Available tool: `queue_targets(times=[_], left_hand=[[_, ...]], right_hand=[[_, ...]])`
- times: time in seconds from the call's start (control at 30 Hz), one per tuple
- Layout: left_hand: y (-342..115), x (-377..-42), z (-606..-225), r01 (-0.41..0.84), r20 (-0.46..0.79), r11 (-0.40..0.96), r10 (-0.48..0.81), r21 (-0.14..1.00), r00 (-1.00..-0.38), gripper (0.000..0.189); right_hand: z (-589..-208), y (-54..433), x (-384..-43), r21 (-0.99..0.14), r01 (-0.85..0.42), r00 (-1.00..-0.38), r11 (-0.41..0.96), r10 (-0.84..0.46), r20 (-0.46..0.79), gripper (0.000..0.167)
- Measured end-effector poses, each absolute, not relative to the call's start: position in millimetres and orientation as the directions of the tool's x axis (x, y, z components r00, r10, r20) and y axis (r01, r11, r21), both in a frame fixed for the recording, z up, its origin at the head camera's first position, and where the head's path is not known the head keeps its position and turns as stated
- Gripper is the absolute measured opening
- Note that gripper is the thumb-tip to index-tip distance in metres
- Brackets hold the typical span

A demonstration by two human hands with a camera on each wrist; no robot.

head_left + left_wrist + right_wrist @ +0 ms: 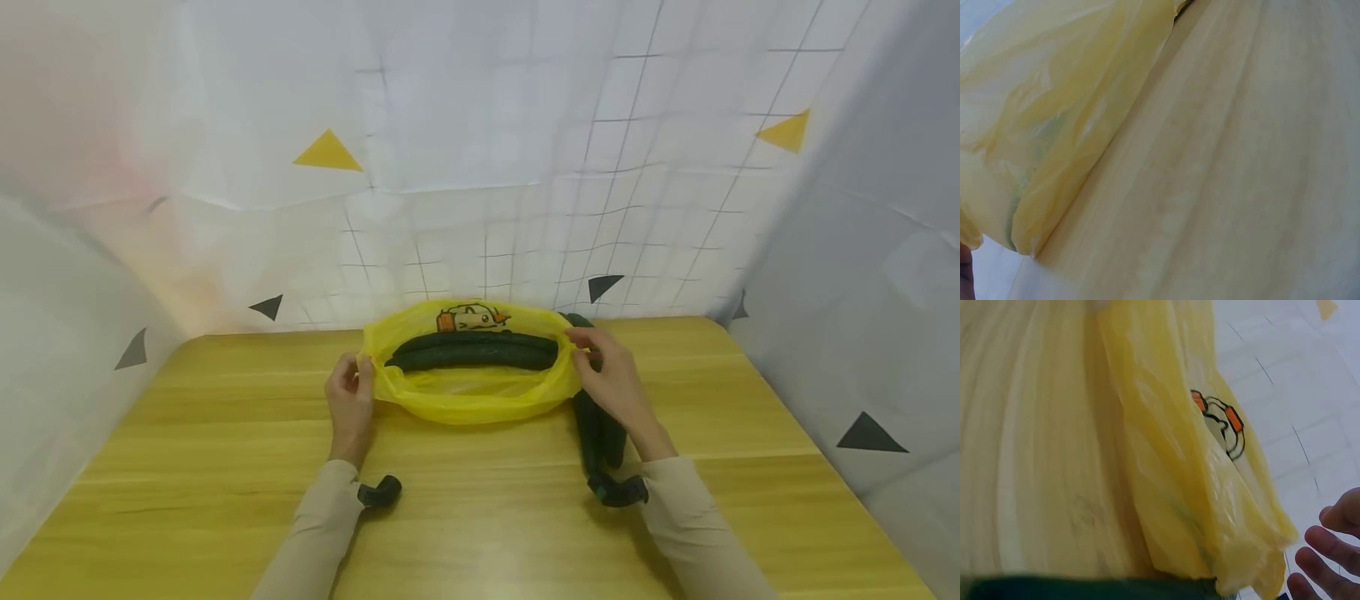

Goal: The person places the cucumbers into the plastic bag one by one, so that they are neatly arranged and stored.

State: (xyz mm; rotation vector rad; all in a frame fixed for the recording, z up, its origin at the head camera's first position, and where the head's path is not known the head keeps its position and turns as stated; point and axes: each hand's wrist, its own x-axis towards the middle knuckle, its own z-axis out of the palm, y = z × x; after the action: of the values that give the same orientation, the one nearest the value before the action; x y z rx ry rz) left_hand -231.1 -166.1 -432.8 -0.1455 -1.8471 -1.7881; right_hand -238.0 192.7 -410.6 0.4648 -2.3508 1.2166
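A yellow plastic bag [465,408] lies on the table with its mouth spread wide and a cartoon print on its far inner side. Inside it, long dark green cucumbers [472,350] lie side by side. My left hand [351,400] pinches the bag's left rim between thumb and fingers; only a fingertip shows in the left wrist view. At the right rim is my right hand [613,379], its thumb and fingers apart. The right wrist view shows its fingers [1329,550] loosely bent, just beside the bag's edge [1254,550].
More cucumbers [596,425] lie on the table right of the bag, partly under my right hand. Dark wrist devices [381,492] sit at both cuffs. A white sheet [480,167] with grid lines and triangles rises behind the wooden table [480,533].
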Motion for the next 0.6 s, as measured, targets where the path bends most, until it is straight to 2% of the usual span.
queue_targets(times=[0.27, 0.6], left_hand=[[-166.7, -232.1, -432.7, 0.461, 0.478, 0.132, -0.304, 0.878, -0.824, 0.024], [-165.8, -230.7, -434.0, 0.466, 0.478, 0.110, -0.280, 0.878, -0.833, 0.026]], right_hand=[[-408.7, 214.6, -241.7, -0.701, -0.425, -0.864, 0.572, -0.025, 0.504, 0.030], [-417.0, 235.0, -245.3, -0.765, -0.273, -0.937, 0.583, 0.018, 0.348, 0.034]])
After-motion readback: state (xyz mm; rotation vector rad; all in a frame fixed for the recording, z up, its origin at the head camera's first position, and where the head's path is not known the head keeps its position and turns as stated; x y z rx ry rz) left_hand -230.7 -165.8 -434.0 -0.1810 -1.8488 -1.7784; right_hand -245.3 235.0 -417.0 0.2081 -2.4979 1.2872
